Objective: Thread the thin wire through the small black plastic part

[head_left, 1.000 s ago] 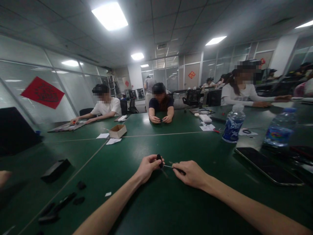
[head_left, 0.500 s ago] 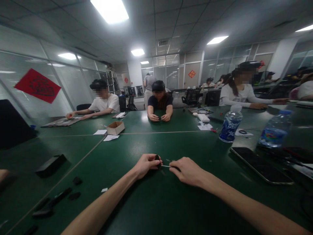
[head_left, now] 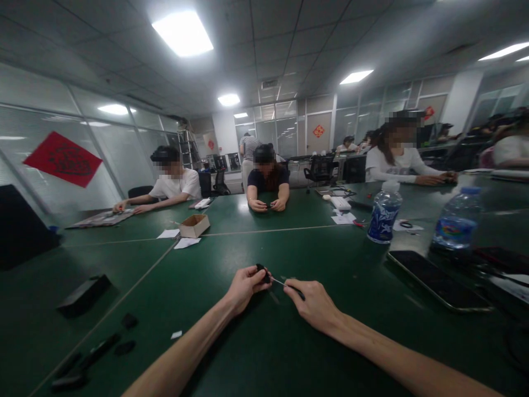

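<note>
Pinched in the fingers of my left hand is a small black part, its details too small to make out. My right hand is closed round the dark handle of a screwdriver, whose thin metal shaft points left. The shaft's tip meets the right side of the black part. Both hands are just above the green table. Several loose black pieces lie to the left of my left forearm, with a scrap of white paper nearer to it.
A black box sits at the left, and a small open cardboard box is farther back. To the right are a phone and two water bottles. Other people sit around the table, one straight across.
The view has tilted up slightly and shifted. My right hand has turned so the screwdriver's shaft slants more, and more of its dark handle shows. My left hand still holds the black part.
</note>
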The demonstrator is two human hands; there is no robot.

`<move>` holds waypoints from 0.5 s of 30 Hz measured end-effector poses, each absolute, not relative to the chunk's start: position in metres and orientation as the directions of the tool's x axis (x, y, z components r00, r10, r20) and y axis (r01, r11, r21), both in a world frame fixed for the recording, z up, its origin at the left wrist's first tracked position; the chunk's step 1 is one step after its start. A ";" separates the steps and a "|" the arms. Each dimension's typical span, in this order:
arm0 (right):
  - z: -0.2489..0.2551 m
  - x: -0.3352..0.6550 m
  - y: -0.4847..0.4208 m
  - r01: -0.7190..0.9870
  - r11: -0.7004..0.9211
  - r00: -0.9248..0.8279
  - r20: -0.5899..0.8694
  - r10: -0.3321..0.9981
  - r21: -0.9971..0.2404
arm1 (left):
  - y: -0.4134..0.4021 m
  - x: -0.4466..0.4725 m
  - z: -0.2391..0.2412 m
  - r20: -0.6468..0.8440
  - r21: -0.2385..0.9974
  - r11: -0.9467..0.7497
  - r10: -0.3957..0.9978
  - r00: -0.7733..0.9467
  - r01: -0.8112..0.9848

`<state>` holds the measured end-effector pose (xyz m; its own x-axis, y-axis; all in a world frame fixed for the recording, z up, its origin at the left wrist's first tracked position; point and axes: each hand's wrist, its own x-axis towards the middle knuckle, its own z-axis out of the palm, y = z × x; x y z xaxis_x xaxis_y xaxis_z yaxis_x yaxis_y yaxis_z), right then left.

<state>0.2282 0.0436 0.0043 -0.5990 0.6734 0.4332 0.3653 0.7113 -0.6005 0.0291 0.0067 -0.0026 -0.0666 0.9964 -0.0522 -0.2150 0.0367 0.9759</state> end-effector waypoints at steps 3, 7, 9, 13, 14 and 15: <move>0.009 0.233 0.068 0.369 0.564 -0.276 0.492 0.826 -0.739 | 0.005 0.031 -0.004 -0.031 0.986 0.025 0.999 -0.034 -0.167; 0.011 0.257 0.106 0.407 0.489 -0.137 0.477 0.868 -0.772 | 0.006 0.029 -0.007 -0.025 0.974 0.006 0.997 -0.077 -0.227; 0.010 0.272 0.121 0.443 0.449 -0.068 0.471 0.880 -0.776 | 0.008 0.027 -0.008 -0.013 0.974 -0.007 0.996 -0.085 -0.227; 0.007 0.297 0.143 0.520 0.388 0.005 0.456 0.890 -0.761 | 0.008 0.029 -0.007 0.020 0.979 -0.037 0.996 -0.087 -0.198; 0.007 0.301 0.147 0.539 0.374 0.015 0.452 0.892 -0.755 | 0.007 0.029 -0.007 0.020 0.979 -0.037 0.996 -0.087 -0.200; 0.006 0.304 0.150 0.558 0.361 0.021 0.447 0.894 -0.747 | 0.006 0.030 -0.006 0.016 0.978 -0.034 0.996 -0.088 -0.205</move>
<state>0.3040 0.1501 0.0061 0.0209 0.8942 0.4472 0.5580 0.3607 -0.7473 0.0299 0.0064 -0.0058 -0.0883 0.9960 0.0164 -0.2047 -0.0343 0.9782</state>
